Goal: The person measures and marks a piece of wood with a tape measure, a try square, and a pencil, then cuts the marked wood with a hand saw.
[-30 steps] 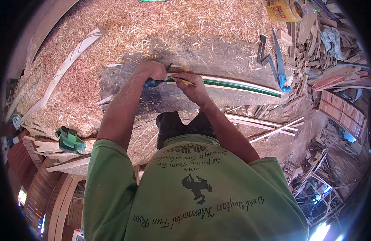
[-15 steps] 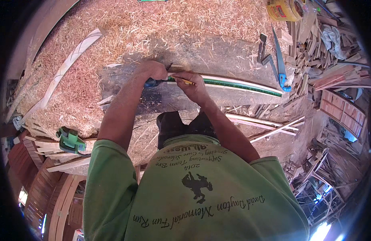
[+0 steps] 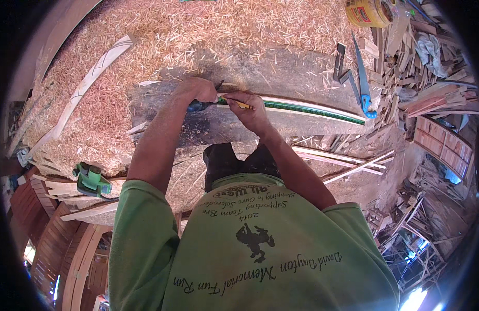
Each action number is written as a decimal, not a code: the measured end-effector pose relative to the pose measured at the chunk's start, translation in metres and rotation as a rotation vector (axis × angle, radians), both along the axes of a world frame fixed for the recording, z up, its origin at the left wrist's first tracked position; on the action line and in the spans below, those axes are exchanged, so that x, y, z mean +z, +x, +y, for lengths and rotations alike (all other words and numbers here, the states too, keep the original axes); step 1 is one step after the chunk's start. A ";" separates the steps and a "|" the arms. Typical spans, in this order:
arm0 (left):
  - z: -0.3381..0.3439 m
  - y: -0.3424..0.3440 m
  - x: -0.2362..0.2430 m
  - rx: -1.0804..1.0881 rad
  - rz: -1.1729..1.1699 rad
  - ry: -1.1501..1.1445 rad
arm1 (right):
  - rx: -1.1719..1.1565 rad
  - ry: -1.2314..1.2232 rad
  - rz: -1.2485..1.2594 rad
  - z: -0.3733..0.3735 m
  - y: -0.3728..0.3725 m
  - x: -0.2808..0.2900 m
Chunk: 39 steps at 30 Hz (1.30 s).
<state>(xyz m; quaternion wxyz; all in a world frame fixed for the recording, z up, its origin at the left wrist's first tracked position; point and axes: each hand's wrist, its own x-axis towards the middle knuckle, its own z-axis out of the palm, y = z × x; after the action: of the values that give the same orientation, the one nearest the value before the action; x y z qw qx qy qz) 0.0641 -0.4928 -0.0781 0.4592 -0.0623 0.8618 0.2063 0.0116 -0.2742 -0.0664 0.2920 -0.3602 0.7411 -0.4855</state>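
Observation:
My right hand (image 3: pixel 250 110) pinches a yellow pencil (image 3: pixel 243 104), its tip end close to my left hand. My left hand (image 3: pixel 200 90) is closed over the left part of a narrow wooden strip (image 3: pixel 281 100); what its fingers grip is hidden. Along the strip runs a green measuring tape blade (image 3: pixel 312 109), stretching right from beneath my hands. A dark blue rounded thing (image 3: pixel 198 106) shows just under my left hand, its kind unclear. All of this lies on a worn, dark board (image 3: pixel 301 78).
A blue-handled handsaw (image 3: pixel 362 78) and a dark angled metal tool (image 3: pixel 339 65) lie at the right. Wood shavings (image 3: pixel 198 31) cover the far side. A curved board (image 3: pixel 84 85) and a green power tool (image 3: pixel 91 180) are left; a yellow tub (image 3: pixel 366 13) stands far right by offcuts.

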 end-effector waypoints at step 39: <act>0.013 0.036 0.017 0.208 0.334 0.287 | -0.559 0.138 0.117 0.163 -0.002 0.074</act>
<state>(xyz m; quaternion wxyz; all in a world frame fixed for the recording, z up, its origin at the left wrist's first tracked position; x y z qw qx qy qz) 0.1002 -0.4799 -0.0614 0.2909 -0.0500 0.8766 0.3800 0.0096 -0.1117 0.0079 0.1277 -0.1487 0.8584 -0.4741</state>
